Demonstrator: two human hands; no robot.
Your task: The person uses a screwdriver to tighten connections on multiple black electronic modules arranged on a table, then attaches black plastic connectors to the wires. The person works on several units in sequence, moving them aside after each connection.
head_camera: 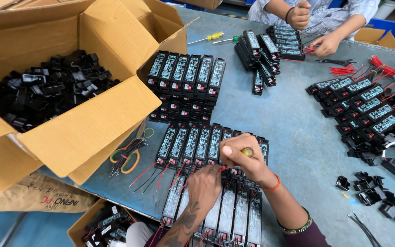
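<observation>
On the grey desk [293, 137], left: cardboard box [69, 82] of black parts. Centre: rows of black modules [193, 144]. I keep my right hand [241, 158] closed around a screwdriver, upright; left hand [204, 185] pinches red wires [179, 176] steady.

Matt corrugated cardboard box [76, 132]; glossy black plastic modules [190, 144]; worn, smooth grey-blue tabletop [298, 137]; translucent yellow plastic screwdriver handle [247, 152].

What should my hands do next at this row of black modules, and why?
Probably turn the screwdriver in the right hand: it stands upright over a module, and the left hand pinches a red wire at the terminal.
</observation>
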